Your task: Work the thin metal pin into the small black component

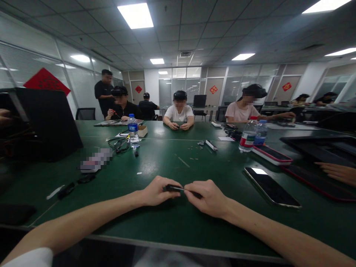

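Nearest the viewer, two bare forearms reached in from the lower corners over the edge of a dark green table. They led to two hands that met near the middle, just above the tabletop.

The left hand was closed, thumb and fingers gripping a small dark piece. That piece lay between the hands, its long axis running roughly left to right across the body, its free end pointing at the other hand. The left hand was the nearer one, since it held the piece; the right fingertips stood just beside that free end.

The right hand was also closed, pinching a slim dark tool. A thin, pale shaft showed in the narrow gap between the hands, nearly in line with the dark piece. Whether it touched or only overlapped the piece could not be told.

To the right of the right hand lay a phone, well apart from the piece. Beyond the hands, a white stick-shaped item rested on the table, with a blue-capped bottle off to the left. Farthest, a person in a white shirt sat facing the viewer.
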The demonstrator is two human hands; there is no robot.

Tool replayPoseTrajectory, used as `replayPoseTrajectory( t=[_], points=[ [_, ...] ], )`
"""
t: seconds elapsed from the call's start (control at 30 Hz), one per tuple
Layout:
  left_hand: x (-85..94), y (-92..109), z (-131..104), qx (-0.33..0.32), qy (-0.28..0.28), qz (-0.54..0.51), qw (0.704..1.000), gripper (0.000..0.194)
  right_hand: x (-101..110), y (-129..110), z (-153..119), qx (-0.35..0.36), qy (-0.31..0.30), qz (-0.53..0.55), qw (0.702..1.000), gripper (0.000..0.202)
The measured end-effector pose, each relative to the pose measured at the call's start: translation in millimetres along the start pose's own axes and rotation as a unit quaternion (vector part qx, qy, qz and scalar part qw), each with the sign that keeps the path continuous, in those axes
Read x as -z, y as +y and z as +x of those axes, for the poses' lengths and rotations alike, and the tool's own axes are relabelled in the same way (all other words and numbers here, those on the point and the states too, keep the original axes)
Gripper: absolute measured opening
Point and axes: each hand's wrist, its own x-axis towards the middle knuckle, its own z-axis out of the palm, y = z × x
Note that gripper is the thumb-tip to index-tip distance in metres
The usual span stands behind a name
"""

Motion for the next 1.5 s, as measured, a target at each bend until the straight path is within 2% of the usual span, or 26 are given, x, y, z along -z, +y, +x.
replayPoseTrajectory(
  t=[0.1,0.3,0.67,1.07,1.2,1.5],
  points=[
    [-2.0,3,3,0.012,-0.024,-0.008,1.0,0.027,5,-4,1,0.005,-0.005,0.015,1.0,0.031],
    [-0.3,-4,3,0.077,0.03,-0.017,0.996,0.028,13,8,2,-0.041,0.004,0.017,0.999,0.032],
    [-2.5,-5,5,0.083,0.027,-0.071,0.994,0.027,8,6,3,-0.067,-0.071,-0.01,0.995,0.03],
    [-2.8,-10,5,0.107,0.049,-0.073,0.99,0.033,12,7,5,-0.094,-0.072,-0.011,0.993,0.031],
    [-4.8,-15,4,0.104,0.074,-0.089,0.988,0.036,12,8,6,-0.104,-0.07,-0.015,0.992,0.032],
    [-7.3,-20,4,0.108,0.096,-0.102,0.984,0.03,9,12,5,-0.113,-0.058,-0.029,0.992,0.031]
  ],
)
